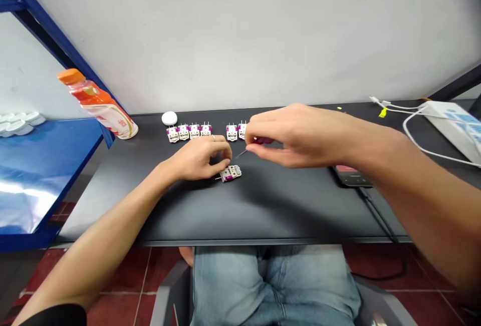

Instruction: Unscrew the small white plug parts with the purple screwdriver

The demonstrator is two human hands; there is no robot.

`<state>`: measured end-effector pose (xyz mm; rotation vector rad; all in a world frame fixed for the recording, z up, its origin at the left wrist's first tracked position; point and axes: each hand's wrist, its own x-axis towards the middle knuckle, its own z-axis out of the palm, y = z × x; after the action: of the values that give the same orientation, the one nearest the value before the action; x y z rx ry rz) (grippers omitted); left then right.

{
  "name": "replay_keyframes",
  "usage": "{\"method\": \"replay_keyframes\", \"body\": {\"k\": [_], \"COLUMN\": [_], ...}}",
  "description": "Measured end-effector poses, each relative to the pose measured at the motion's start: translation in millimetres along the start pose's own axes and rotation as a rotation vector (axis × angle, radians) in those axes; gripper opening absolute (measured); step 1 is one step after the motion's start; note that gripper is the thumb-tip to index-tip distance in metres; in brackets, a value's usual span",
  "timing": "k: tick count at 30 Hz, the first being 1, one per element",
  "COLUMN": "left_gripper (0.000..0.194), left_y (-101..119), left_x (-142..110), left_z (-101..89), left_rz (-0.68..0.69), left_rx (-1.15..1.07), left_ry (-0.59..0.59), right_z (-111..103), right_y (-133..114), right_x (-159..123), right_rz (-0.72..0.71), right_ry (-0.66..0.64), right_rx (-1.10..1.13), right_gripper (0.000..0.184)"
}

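Observation:
A small white and purple plug part [230, 173] lies on the black table [263, 206] near its middle. My left hand [199, 158] rests just left of it, fingers curled and touching its edge, a ring on one finger. My right hand [293, 133] hovers above and to the right, pinched shut on a small red-handled screwdriver [255, 143] whose thin tip points down-left toward the part. A row of several similar plug parts [190, 131] stands behind the hands, with two more [236, 130] partly hidden by my right hand.
An orange drink bottle [99, 105] leans at the table's far left, a white round object [169, 117] beside the row. A phone [351, 176] lies under my right forearm. A white power strip [451, 123] with cables sits far right. A blue shelf [45, 166] stands left.

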<state>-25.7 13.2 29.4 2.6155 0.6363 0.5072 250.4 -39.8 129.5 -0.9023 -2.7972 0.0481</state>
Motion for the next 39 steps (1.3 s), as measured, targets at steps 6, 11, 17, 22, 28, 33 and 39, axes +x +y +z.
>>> {"method": "replay_keyframes", "body": {"k": [6, 11, 17, 22, 28, 33, 39], "left_gripper": [0.023, 0.025, 0.021, 0.020, 0.021, 0.020, 0.022], "left_y": [-8.2, -11.6, -27.1, -38.5, -42.9, -46.2, -48.6], "left_x": [-1.3, -0.4, 1.2, 0.5, 0.4, 0.1, -1.1], "left_z": [-0.9, -0.7, -4.3, -6.1, -5.8, -6.3, -5.8], "left_rz": [-0.130, -0.153, -0.255, -0.314, -0.302, -0.273, -0.228], "left_rx": [0.088, 0.094, 0.035, 0.015, 0.036, 0.045, 0.025], "left_ry": [0.014, 0.164, 0.471, 0.594, 0.669, 0.718, 0.780], "right_z": [12.2, 34.3, 66.0, 86.4, 85.0, 80.3, 67.7], "right_y": [15.7, 31.5, 33.8, 31.5, 26.3, 24.0, 46.5], "right_x": [-9.9, -22.5, -29.6, -8.8, 13.7, 21.1, 52.6], "right_rz": [0.144, 0.216, 0.314, -0.021, -0.173, -0.197, 0.064], "right_ry": [0.048, 0.233, 0.204, -0.014, -0.231, -0.244, -0.095], "right_rx": [0.017, 0.105, 0.307, 0.308, 0.191, 0.193, 0.218], "right_gripper": [0.023, 0.044, 0.027, 0.053, 0.069, 0.051, 0.044]}}
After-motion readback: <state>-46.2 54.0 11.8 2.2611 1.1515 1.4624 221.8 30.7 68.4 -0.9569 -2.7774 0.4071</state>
